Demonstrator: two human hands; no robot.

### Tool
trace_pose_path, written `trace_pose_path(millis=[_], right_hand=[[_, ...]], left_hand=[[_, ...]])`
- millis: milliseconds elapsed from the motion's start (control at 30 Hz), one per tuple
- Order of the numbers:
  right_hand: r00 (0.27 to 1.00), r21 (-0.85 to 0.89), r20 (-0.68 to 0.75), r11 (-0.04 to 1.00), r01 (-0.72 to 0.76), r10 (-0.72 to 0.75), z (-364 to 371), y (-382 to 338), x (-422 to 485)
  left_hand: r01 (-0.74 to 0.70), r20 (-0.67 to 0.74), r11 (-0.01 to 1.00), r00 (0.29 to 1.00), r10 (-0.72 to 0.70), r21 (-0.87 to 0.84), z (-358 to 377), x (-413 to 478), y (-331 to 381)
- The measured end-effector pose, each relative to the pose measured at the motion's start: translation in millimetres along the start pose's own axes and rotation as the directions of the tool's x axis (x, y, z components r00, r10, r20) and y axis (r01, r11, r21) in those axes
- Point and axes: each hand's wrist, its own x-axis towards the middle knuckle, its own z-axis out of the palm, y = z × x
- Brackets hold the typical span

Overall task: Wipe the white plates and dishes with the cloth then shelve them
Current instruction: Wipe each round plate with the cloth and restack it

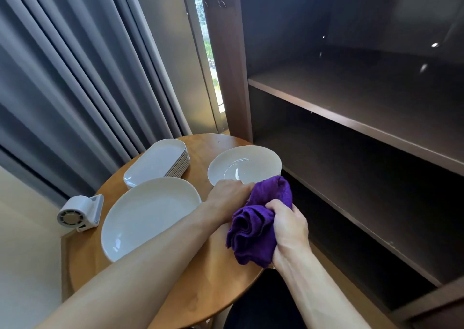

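Cloth [253,230] balled tight in my right hand [288,225], left hand [228,195] curled, can't tell on what, two round plates [150,215] [244,165], one oblong stack [157,162].

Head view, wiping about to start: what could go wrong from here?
1. The round dish beside the shelf seems to overhang the table edge; the left hand at its near rim could tip it off.
2. The left forearm crosses over the large plate; a sideways sweep may knock it.
3. The right hand grips the purple cloth bunched up, so loose folds might drag the dish.
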Motion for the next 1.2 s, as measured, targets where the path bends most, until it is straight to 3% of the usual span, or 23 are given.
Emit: trace_pose_path(millis=[200, 333, 400, 467, 567, 700, 800, 967, 1100, 1200], right_hand=[[0.999, -0.038, 0.043, 0.999, -0.006, 0.007, -0.6, 0.1, -3.8], [0.999, -0.064, 0.044, 0.998, -0.002, 0.005, -2.0, -4.6, -7.1], [0.999, -0.068, 0.053, 0.998, -0.007, 0.01, -4.7, -8.0, -7.7], [0.998, -0.074, 0.061, 0.997, -0.015, 0.02, -6.7, -9.6, -6.8], [0.996, -0.088, 0.084, 0.996, -0.016, 0.023, -4.3, -6.8, -8.6], [0.976, -0.191, 0.214, 0.981, -0.006, 0.048, 2.1, -2.9, -21.2], [0.953, -0.3, 0.304, 0.951, 0.078, 0.017, 5.7, -0.3, -30.5], [0.907, -0.428, 0.421, 0.877, 0.217, -0.019, 6.7, 9.5, -45.2], [0.841, -0.529, 0.519, 0.716, 0.456, -0.152, 8.2, 16.4, -59.8], [0.8, -0.583, 0.539, 0.569, 0.58, -0.263, 17.9, 28.0, -64.9]], left_hand=[[0.154, 0.165, 0.964, 0.979, -0.119, -0.219, -9.8, -4.6, -6.8], [0.229, 0.299, 0.907, 0.947, -0.122, -0.355, -23.3, -10.6, -4.7], [0.225, 0.226, 0.89, 0.963, -0.143, -0.396, -33.2, -27.7, -8.4], [0.18, 0.048, 0.873, 0.983, -0.178, -0.454, -40.9, -60.6, -18.2], [0.145, -0.139, 0.845, 0.958, -0.249, -0.514, -42.2, -130.4, -38.6], [0.32, -0.154, 0.797, 0.879, -0.452, -0.513, -26.7, -217.9, -60.7], [0.395, -0.139, 0.732, 0.823, -0.55, -0.555, -11.8, -262.5, -70.1], [0.48, 0.018, 0.575, 0.778, -0.628, -0.663, 6.3, -287.5, -82.7], [0.451, 0.045, 0.46, 0.75, -0.66, -0.765, 13.6, -282.5, -79.6], [0.424, 0.035, 0.431, 0.744, -0.667, -0.796, 16.3, -279.0, -74.2]])
